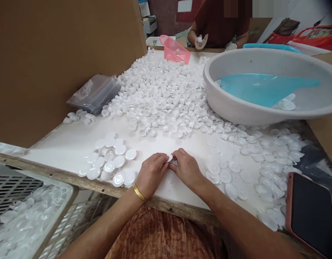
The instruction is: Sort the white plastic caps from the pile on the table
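Observation:
Near the table's front edge, my left hand (152,171) and my right hand (186,167) meet fingertip to fingertip. Pinched between them is a small white plastic cap (169,158), mostly covered by the fingers. To the left of my hands lies a loose group of white caps (119,161) with round flat tops. Flat white discs (225,175) are spread out to the right of my right hand. Beyond both hands a large heap of small white plastic pieces (166,97) covers the table (66,147).
A grey basin (236,111) holding a blue scoop (263,88) stands at the right. A phone (312,212) leans at the front right. Cardboard (66,46) walls the left; a crate (60,208) of white pieces sits below. Across the table are a pink scoop (174,50) and another person (222,25).

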A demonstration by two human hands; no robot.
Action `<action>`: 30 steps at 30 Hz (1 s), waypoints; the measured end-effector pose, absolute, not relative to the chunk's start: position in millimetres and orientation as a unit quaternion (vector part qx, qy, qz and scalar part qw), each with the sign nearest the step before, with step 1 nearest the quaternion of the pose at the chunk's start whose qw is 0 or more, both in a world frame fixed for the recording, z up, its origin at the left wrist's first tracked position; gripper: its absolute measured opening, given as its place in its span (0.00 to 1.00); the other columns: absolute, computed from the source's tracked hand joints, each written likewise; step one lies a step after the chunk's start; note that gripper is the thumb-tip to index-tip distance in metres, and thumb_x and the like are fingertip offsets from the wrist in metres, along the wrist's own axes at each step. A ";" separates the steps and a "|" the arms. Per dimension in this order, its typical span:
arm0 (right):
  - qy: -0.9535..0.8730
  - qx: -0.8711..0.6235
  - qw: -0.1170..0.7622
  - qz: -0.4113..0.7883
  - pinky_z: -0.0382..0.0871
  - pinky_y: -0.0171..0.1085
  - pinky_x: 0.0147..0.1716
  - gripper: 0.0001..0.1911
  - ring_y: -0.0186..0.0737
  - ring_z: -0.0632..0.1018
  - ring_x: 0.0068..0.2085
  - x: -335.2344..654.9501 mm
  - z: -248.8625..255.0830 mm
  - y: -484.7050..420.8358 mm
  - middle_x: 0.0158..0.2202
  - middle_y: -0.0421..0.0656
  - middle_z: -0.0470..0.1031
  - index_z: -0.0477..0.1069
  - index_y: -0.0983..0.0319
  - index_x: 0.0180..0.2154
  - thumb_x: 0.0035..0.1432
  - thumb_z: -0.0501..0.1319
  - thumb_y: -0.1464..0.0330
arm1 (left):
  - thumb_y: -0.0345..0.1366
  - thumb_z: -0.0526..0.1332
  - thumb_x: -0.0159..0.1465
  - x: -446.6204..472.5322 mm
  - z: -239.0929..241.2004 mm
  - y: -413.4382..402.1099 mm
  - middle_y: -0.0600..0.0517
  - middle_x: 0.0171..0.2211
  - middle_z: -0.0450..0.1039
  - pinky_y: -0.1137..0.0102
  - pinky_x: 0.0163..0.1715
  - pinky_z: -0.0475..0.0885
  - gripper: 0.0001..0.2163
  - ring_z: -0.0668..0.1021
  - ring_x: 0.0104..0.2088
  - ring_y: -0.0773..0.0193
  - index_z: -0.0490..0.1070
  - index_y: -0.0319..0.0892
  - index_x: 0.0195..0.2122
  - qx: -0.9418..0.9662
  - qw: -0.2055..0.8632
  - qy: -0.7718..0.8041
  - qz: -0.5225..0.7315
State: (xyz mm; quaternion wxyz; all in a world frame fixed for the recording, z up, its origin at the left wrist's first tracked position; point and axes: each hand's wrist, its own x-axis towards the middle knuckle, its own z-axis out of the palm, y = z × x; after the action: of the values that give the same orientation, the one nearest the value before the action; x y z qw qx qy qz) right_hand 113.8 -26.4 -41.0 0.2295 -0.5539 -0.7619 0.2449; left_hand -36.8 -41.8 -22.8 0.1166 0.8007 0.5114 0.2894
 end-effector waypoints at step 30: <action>-0.707 -0.504 0.278 0.411 0.68 0.38 0.35 0.15 0.37 0.74 0.36 127.7 -32.4 -24.8 0.45 0.44 0.70 0.62 0.58 0.48 0.58 0.52 0.70 | 0.30 0.48 0.65 -46.0 -9.9 -51.2 0.47 0.48 0.70 0.62 0.51 0.67 0.13 0.74 0.45 0.61 0.65 0.36 0.49 0.901 0.006 0.431 0.058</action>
State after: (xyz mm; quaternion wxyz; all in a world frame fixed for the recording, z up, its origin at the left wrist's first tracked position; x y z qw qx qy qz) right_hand 127.7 -24.8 -32.4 0.2778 -0.5041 -0.7070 0.4108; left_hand -46.0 -51.2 -9.9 0.0062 0.9006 0.4307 0.0581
